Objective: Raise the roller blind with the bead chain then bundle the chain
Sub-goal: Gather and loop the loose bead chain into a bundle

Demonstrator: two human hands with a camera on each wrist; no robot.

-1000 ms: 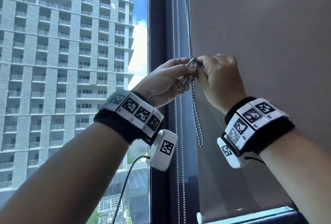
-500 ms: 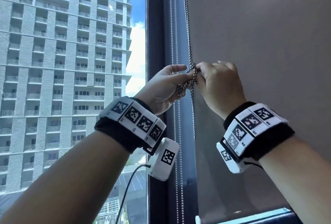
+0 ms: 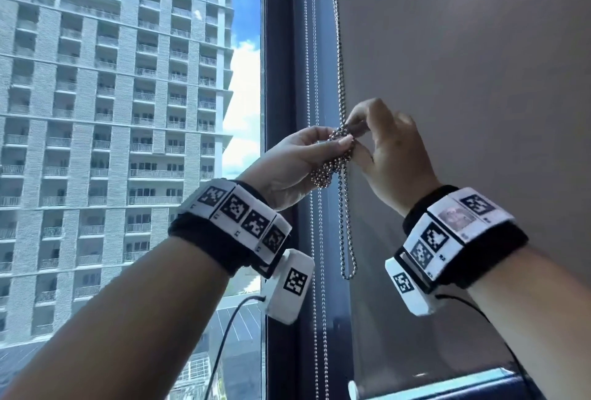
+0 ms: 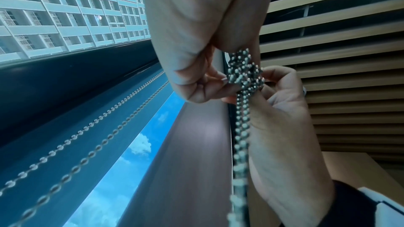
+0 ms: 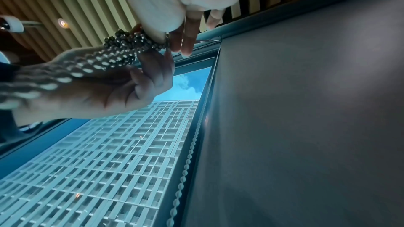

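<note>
The metal bead chain (image 3: 338,47) hangs along the left edge of the grey roller blind (image 3: 463,79). Part of it is gathered into a bundle (image 3: 332,163) at chest height. My left hand (image 3: 332,147) grips this bundle between thumb and fingers. My right hand (image 3: 356,135) pinches the bundle's top with thumb and forefinger, its other fingers raised. A loose loop (image 3: 348,268) dangles below. The left wrist view shows the bundle (image 4: 244,73) between both hands. In the right wrist view the bundle (image 5: 131,44) lies against my left hand (image 5: 98,89).
A second, thinner bead chain (image 3: 315,239) runs down the dark window frame (image 3: 278,79) just left of the hands. The blind's bottom rail (image 3: 447,383) sits low at the right. Glass with a tall building (image 3: 112,111) outside fills the left.
My right hand has uncurled from a fist into a thumb-and-forefinger pinch at the bundle's top. The dangling loop now reaches lower. Both hands stay at the bundle.
</note>
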